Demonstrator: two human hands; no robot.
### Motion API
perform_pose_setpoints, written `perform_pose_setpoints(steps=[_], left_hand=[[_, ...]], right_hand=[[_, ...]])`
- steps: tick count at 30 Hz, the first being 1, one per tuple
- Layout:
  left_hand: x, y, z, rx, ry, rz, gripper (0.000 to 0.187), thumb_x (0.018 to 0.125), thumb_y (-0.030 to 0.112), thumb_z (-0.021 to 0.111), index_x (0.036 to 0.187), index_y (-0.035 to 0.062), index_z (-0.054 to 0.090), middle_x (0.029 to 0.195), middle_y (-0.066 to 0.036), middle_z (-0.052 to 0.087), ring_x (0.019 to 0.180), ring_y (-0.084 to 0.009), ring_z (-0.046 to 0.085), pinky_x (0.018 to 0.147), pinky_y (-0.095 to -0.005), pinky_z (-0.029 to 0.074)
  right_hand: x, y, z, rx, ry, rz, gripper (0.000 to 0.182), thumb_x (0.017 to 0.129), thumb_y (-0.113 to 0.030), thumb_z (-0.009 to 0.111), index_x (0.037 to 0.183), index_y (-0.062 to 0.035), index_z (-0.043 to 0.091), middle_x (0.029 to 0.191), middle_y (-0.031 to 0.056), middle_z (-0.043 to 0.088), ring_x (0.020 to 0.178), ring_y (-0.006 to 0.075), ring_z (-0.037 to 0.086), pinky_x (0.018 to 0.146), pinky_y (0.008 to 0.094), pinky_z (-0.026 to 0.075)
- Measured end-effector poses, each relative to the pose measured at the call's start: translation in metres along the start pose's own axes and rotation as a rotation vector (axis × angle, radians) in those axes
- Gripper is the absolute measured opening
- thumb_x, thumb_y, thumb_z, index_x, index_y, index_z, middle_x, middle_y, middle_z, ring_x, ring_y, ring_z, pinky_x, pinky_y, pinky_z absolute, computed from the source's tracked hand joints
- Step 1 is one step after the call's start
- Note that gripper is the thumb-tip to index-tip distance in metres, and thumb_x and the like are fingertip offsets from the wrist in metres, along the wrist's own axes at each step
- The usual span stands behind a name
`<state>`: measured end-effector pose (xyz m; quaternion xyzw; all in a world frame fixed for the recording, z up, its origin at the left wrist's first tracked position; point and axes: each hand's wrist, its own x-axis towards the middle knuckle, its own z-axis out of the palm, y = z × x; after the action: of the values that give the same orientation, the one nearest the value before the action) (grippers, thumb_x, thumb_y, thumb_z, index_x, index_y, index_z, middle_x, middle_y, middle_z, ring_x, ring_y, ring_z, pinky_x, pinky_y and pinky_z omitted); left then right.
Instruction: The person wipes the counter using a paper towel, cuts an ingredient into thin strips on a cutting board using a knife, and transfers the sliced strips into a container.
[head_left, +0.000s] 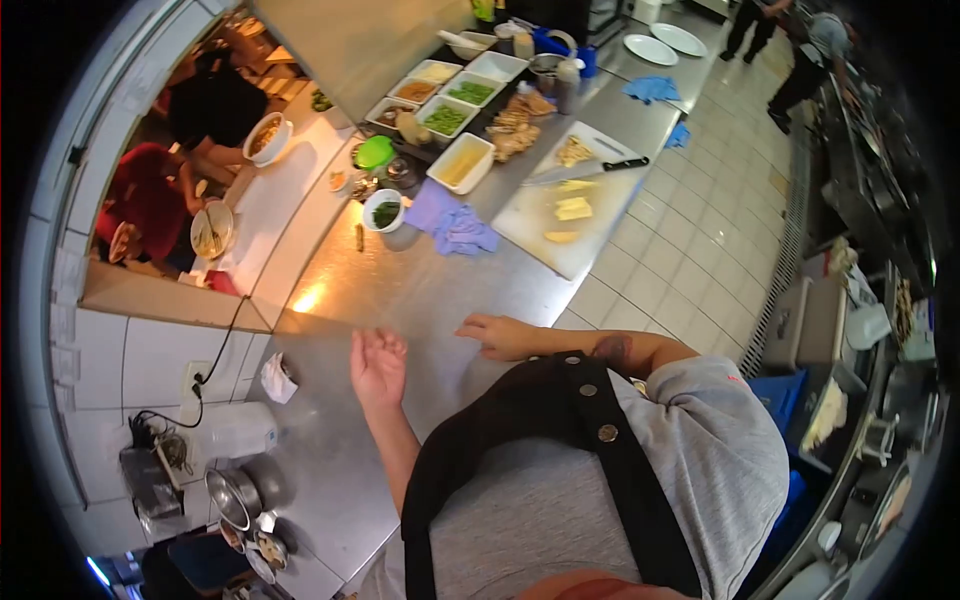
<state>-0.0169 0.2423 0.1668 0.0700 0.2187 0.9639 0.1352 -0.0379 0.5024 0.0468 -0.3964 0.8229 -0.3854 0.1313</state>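
Note:
My left hand is over the steel counter, palm turned up, with its fingers loosely bent and nothing in it. To its right, my right hand reaches across the counter's edge, palm down and fingers stretched out, holding nothing. Beyond the right hand lies a white cutting board with yellow sliced pieces on it. A knife with a black handle rests across the board. Left of the board sit a crumpled purple cloth and a small white bowl of chopped greens.
White tubs of chopped food stand farther back, with ginger-like roots beside them. A crumpled white paper and a metal bowl are at left. Other people work behind the pass-through window and down the tiled aisle.

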Motion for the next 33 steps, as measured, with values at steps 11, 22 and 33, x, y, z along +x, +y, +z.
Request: perform_pose_setpoints(steps=[11, 22, 33], left_hand=[[0.071, -0.178, 0.018, 1.295, -0.051, -0.162, 0.008, 0.094, 0.004, 0.060, 0.097, -0.0016, 0.065, 0.090, -0.004, 0.067, 0.081, -0.0105, 0.061, 0.075, -0.0240, 0.049], [0.138, -0.282, 0.011, 1.852, -0.114, 0.197, 0.015, 0.080, -0.001, 0.064, 0.095, -0.0007, 0.063, 0.102, -0.017, 0.062, 0.098, -0.0362, 0.059, 0.088, -0.0424, 0.047], [0.193, -0.404, 0.017, 1.970, 0.411, 0.466, 0.022, 0.082, 0.003, 0.065, 0.104, 0.0010, 0.062, 0.114, -0.020, 0.058, 0.110, -0.0392, 0.054, 0.096, -0.0448, 0.043]], right_hand=[[-0.174, 0.038, -0.097, -0.143, 0.715, 0.432, 0.028, 0.081, -0.003, 0.064, 0.109, -0.0064, 0.063, 0.113, 0.0142, 0.060, 0.107, 0.0352, 0.060, 0.092, 0.0407, 0.050], [-0.168, 0.235, -0.301, -0.698, 0.515, 0.495, 0.036, 0.076, -0.013, 0.068, 0.111, -0.0075, 0.061, 0.110, 0.0132, 0.060, 0.106, 0.0328, 0.060, 0.089, 0.0440, 0.051], [-0.144, 0.340, -0.338, -0.630, 0.090, 0.035, 0.016, 0.074, -0.011, 0.063, 0.088, -0.0037, 0.062, 0.092, 0.0160, 0.063, 0.093, 0.0342, 0.062, 0.085, 0.0439, 0.052]])
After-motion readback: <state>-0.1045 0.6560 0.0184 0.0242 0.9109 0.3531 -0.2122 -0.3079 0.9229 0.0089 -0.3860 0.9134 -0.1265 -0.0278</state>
